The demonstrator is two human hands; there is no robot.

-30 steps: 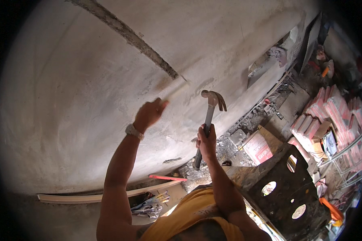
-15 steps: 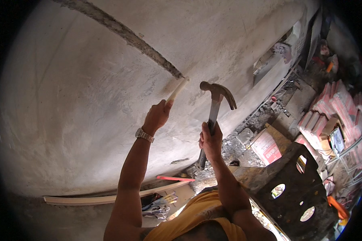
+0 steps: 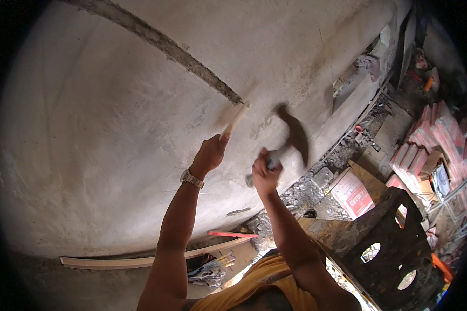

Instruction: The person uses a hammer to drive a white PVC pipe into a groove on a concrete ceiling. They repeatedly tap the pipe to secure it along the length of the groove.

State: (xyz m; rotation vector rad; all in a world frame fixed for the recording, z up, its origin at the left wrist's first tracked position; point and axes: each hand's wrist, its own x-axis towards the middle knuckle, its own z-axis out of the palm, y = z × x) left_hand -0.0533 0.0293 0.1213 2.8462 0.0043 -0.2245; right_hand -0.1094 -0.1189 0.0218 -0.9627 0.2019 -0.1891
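Note:
My left hand [image 3: 210, 154], with a metal watch [image 3: 192, 179] on its wrist, is closed around a pale chisel [image 3: 237, 120]. The chisel's upper end is by the lower end of a rough groove [image 3: 179, 54] cut into the grey plastered wall [image 3: 104, 129]. Whether its tip touches the wall is hard to tell. To its right, my right hand [image 3: 267, 171] grips the handle of a claw hammer [image 3: 294, 132]. Motion blurs the hammer's head, which is apart from the chisel.
A dark panel with oval holes [image 3: 384, 254] stands at lower right. Beyond it are red-and-white packages [image 3: 425, 150], a red-and-white box [image 3: 352, 193] and rubble [image 3: 319, 176]. A pale strip [image 3: 124, 263] and a red bar [image 3: 232, 234] lie along the wall's foot. The wall has an opening [image 3: 350, 85] at right.
The hammer has swung away from the chisel, its head tilting right and blurring. My left hand keeps its grip on the chisel by the groove. The whole view has shifted slightly.

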